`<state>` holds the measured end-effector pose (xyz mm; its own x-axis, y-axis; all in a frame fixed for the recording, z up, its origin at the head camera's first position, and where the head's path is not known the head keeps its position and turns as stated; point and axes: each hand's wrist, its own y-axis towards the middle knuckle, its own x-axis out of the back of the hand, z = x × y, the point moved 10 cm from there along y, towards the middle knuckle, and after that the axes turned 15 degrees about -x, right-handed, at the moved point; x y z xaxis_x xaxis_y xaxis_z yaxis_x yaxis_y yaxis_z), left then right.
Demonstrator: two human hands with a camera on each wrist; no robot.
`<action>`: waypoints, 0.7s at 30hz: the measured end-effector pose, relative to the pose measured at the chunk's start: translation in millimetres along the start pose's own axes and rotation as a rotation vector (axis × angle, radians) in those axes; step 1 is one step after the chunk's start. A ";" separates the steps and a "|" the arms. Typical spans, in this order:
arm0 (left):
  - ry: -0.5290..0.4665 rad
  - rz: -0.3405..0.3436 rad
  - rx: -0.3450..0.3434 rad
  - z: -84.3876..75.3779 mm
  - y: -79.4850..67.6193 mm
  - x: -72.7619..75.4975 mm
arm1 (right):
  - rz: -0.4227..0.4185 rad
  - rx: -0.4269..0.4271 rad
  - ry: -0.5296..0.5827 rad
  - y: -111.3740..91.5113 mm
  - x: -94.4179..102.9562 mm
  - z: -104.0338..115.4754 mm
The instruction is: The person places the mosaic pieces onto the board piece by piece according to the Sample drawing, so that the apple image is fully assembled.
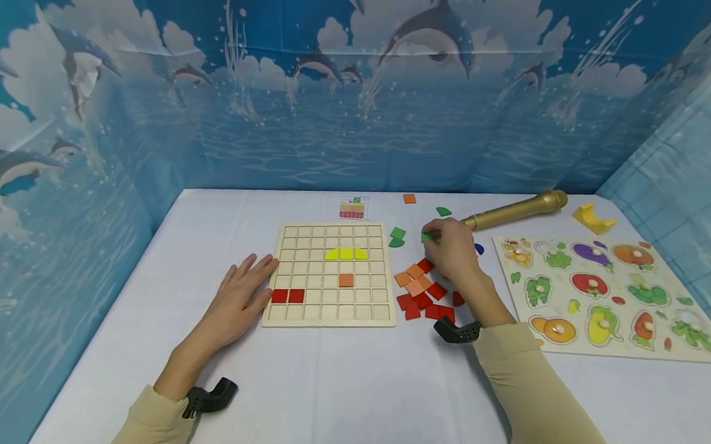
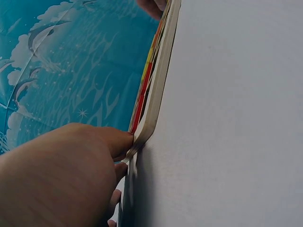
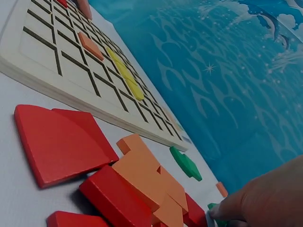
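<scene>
Right sleeve (image 1: 535,383), hand (image 1: 457,252) with green piece (image 1: 425,237)

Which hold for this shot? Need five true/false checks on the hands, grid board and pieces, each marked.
1. The right hand pinches a green piece. True.
2. The left hand is clear of the grid board. False: it touches the left edge.
3. The yellow pieces sit on the grid board. True.
4. Both red pieces on the grid board are by its right edge. False: they are toward its left.
5. The picture card lies beyond the grid board's far edge. True.
</scene>
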<state>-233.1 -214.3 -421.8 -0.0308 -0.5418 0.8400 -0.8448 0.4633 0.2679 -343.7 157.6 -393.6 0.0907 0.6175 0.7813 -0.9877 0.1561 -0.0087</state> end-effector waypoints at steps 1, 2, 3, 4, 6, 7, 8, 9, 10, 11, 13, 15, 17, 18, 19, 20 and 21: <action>0.001 0.000 -0.001 0.2 0.1 -0.1 | 0.002 0.009 -0.006 0.1 -0.6 0.4; 0.000 0.001 -0.001 0.5 0.2 -0.2 | 0.004 0.018 -0.011 0.3 -1.0 0.7; 0.000 0.002 0.000 0.9 0.2 -0.2 | 0.005 0.026 -0.015 0.5 -1.2 1.1; 0.000 0.002 0.000 1.0 0.4 -0.2 | 0.006 0.032 -0.019 0.4 -1.0 1.4; 0.001 0.002 0.000 1.0 0.8 0.2 | 0.006 0.037 -0.029 0.7 -1.1 1.1; 0.002 0.002 0.000 1.0 1.0 0.4 | 0.004 0.038 -0.035 1.0 -1.0 0.8; 0.002 0.002 -0.001 0.9 1.2 0.6 | 0.001 0.036 -0.043 1.4 -0.9 0.4; 0.003 0.002 -0.001 0.7 1.3 0.9 | -0.004 0.034 -0.048 1.7 -0.6 0.1; 0.004 0.001 -0.002 0.6 1.6 1.1 | -0.008 0.031 -0.051 1.8 -0.6 -0.2; 0.003 0.000 -0.002 0.4 1.6 1.4 | -0.012 0.028 -0.052 2.2 -0.6 -0.5; 0.001 -0.003 -0.001 0.3 1.3 2.0 | -0.019 0.024 -0.045 2.6 -0.5 -0.7; -0.002 -0.007 -0.001 0.2 0.9 2.3 | -0.022 0.023 -0.022 2.5 -0.5 0.2; -0.006 -0.007 -0.001 0.3 0.2 1.8 | -0.016 0.030 0.004 2.1 -1.6 2.4; -0.008 -0.008 -0.001 0.2 -0.1 1.5 | -0.012 0.039 0.019 1.7 -2.3 4.4; -0.010 -0.008 -0.003 0.0 -0.3 1.2 | -0.009 0.050 0.032 1.5 -3.0 7.1; -0.010 -0.009 -0.004 0.1 -0.4 0.9 | -0.002 0.062 0.046 1.0 -3.9 10.5; -0.011 -0.009 -0.004 0.1 -0.4 0.7 | 0.005 0.076 0.056 0.6 -5.0 14.4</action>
<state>-232.8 -215.0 -421.4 -0.0291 -0.5539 0.8321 -0.8429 0.4610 0.2773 -346.5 143.6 -388.5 0.0910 0.6607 0.7451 -0.9947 0.0955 0.0369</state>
